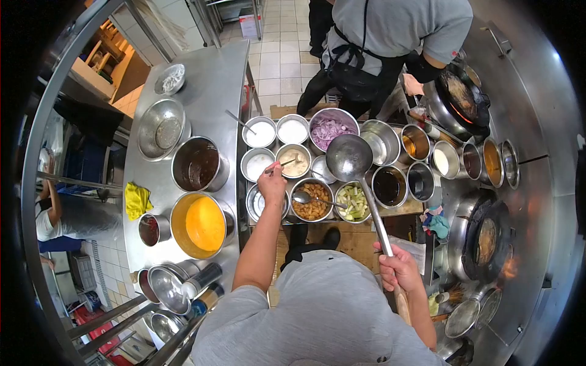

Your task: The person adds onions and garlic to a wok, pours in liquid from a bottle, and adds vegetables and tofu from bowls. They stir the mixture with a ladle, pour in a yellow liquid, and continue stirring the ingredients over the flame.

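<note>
My right hand [398,268] is wrapped round the long handle of a big metal ladle [349,160]. Its round bowl hangs over the pots, between the chopped purple onion [329,130] and the pieces of green vegetable [353,202]. With closed fingers, my left hand [272,182] grips a thin spoon [289,161] whose far end reaches into a pot of pale cream-coloured seasoning [296,167]. Just below that pot is one of brown diced food [309,206] with another spoon [303,197] lying across it. Pots of white powder [261,134] stand beside and behind my left hand.
On the right, a wok [483,239] sits near a flame; a co-worker [372,55] stands at another wok [459,100]. Sauce pots [389,186] line the right side. The steel table [213,79] on the left holds an orange liquid pot [176,224] and a yellow cloth [138,201].
</note>
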Demonstrator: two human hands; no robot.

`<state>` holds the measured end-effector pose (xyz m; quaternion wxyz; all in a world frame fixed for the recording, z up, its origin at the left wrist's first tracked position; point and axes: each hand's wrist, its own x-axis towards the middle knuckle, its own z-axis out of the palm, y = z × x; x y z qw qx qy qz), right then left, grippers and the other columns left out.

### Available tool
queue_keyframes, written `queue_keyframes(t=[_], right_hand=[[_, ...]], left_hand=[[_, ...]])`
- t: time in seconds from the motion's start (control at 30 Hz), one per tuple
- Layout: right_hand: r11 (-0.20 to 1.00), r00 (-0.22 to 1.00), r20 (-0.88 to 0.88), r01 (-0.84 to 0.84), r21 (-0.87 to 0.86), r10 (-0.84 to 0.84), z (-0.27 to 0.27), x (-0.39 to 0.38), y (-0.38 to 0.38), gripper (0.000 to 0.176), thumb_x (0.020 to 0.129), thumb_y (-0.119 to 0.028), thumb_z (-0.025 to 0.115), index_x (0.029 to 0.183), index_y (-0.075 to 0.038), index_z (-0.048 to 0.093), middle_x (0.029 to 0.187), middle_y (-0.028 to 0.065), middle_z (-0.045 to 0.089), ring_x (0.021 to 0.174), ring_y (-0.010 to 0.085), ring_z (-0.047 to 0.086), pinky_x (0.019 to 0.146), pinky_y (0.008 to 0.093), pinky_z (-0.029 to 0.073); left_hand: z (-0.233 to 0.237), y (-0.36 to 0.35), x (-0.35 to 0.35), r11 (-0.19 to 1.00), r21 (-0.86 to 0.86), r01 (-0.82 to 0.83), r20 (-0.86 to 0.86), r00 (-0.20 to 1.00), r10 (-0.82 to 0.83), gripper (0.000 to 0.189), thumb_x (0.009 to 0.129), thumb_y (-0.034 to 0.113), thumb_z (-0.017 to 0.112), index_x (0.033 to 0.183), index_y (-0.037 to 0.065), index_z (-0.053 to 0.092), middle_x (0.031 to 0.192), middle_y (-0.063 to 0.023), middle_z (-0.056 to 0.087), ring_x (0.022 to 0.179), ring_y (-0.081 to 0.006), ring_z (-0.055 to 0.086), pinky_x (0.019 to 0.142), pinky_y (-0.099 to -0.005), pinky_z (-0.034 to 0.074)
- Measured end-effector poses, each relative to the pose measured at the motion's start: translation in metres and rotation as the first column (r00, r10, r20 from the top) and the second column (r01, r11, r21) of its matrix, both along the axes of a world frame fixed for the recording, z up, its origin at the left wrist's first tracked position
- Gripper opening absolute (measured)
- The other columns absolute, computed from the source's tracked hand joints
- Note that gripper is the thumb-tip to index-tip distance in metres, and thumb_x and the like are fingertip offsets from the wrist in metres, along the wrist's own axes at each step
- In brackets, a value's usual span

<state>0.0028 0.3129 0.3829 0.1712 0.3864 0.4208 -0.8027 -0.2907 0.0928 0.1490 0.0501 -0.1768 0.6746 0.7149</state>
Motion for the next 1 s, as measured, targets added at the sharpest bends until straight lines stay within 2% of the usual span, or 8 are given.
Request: queue_keyframes(t=[0.2, 0.43, 0.53, 0.63, 0.77, 0.87, 0.97, 1.0], right_hand=[[1.0, 1.0, 0.008, -0.016, 0.001, 0.016, -0.002, -0.006, -0.002, 0.042, 0.096, -0.006, 0.059, 0.137, -0.001, 0.049, 0.06, -0.0015, 0.044, 0.038, 0.0082, 0.039, 0.035, 0.0283, 0.038], [0.998, 0.998, 0.006, -0.065, -0.008, 0.065, -0.01, -0.022, -0.005, 0.041, 0.096, -0.007, 0.058, 0.136, -0.001, 0.049, 0.06, -0.0024, 0.043, 0.039, 0.0081, 0.039, 0.036, 0.0285, 0.038], [0.995, 0.995, -0.01, -0.098, -0.032, 0.098, -0.015, -0.03, -0.008, 0.041, 0.097, -0.008, 0.058, 0.136, -0.002, 0.049, 0.06, -0.0023, 0.043, 0.039, 0.0083, 0.039, 0.037, 0.0288, 0.037], [0.99, 0.992, -0.016, -0.125, -0.065, 0.125, -0.016, -0.036, -0.01, 0.04, 0.097, -0.007, 0.057, 0.136, -0.003, 0.049, 0.061, -0.0022, 0.043, 0.039, 0.0085, 0.038, 0.036, 0.029, 0.037], [0.989, 0.991, -0.028, -0.135, -0.067, 0.133, -0.013, -0.037, -0.012, 0.041, 0.097, -0.007, 0.057, 0.136, -0.003, 0.049, 0.061, -0.0021, 0.044, 0.039, 0.0084, 0.038, 0.036, 0.0288, 0.036], [0.99, 0.989, -0.026, -0.143, -0.011, 0.143, -0.008, -0.036, -0.012, 0.041, 0.096, -0.007, 0.058, 0.136, -0.004, 0.049, 0.061, -0.002, 0.044, 0.039, 0.0081, 0.038, 0.036, 0.0284, 0.037], [0.993, 0.993, -0.008, -0.119, 0.007, 0.119, -0.002, -0.031, -0.012, 0.042, 0.096, -0.007, 0.059, 0.136, -0.004, 0.048, 0.061, -0.002, 0.044, 0.039, 0.0079, 0.039, 0.036, 0.028, 0.037], [0.995, 0.995, 0.0, -0.105, 0.001, 0.105, -0.001, -0.03, -0.013, 0.042, 0.096, -0.007, 0.059, 0.136, -0.004, 0.048, 0.061, -0.002, 0.044, 0.039, 0.0078, 0.039, 0.036, 0.0279, 0.037]], left_hand=[[-0.012, -0.011, 0.001, 0.982, 0.173, -0.073, 0.079, 0.995, 0.061, 0.03, 0.096, 0.013, 0.065, 0.12, -0.006, 0.065, 0.094, -0.0125, 0.074, 0.055, -0.0093, 0.055, 0.05, -0.0234, 0.046], [0.039, -0.031, 0.02, 0.936, 0.339, -0.098, 0.072, 0.994, 0.078, 0.03, 0.099, 0.013, 0.065, 0.122, -0.006, 0.064, 0.098, -0.0142, 0.074, 0.052, -0.0069, 0.051, 0.049, -0.0215, 0.044], [0.088, -0.021, 0.038, 0.958, 0.28, 0.056, -0.057, 0.997, -0.042, 0.03, 0.099, 0.015, 0.065, 0.122, -0.005, 0.065, 0.099, -0.0137, 0.074, 0.053, -0.0071, 0.053, 0.049, -0.0216, 0.045], [0.099, -0.014, 0.028, 0.994, -0.042, 0.099, -0.169, 0.98, -0.104, 0.03, 0.1, 0.017, 0.064, 0.12, -0.004, 0.068, 0.1, -0.0123, 0.074, 0.056, -0.0064, 0.056, 0.051, -0.0229, 0.047], [0.052, 0.003, -0.043, 0.993, -0.086, -0.084, -0.235, 0.97, 0.062, 0.029, 0.098, 0.02, 0.065, 0.116, -0.001, 0.072, 0.097, -0.0114, 0.076, 0.072, -0.0161, 0.068, 0.062, -0.029, 0.054], [0.013, 0.018, -0.078, 0.917, -0.393, -0.074, -0.336, 0.939, -0.068, 0.027, 0.095, 0.021, 0.065, 0.114, 0.002, 0.073, 0.095, -0.0146, 0.076, 0.084, -0.0252, 0.073, 0.075, -0.0347, 0.056], [-0.002, 0.027, -0.089, 0.907, -0.421, 0.0, -0.302, 0.943, -0.141, 0.026, 0.094, 0.021, 0.065, 0.111, 0.004, 0.075, 0.097, -0.0166, 0.076, 0.091, -0.0289, 0.074, 0.085, -0.0386, 0.055], [-0.006, 0.029, -0.091, 0.889, -0.458, -0.01, -0.309, 0.94, -0.148, 0.027, 0.094, 0.021, 0.065, 0.111, 0.003, 0.075, 0.094, -0.0162, 0.076, 0.084, -0.0269, 0.073, 0.08, -0.0381, 0.056]])
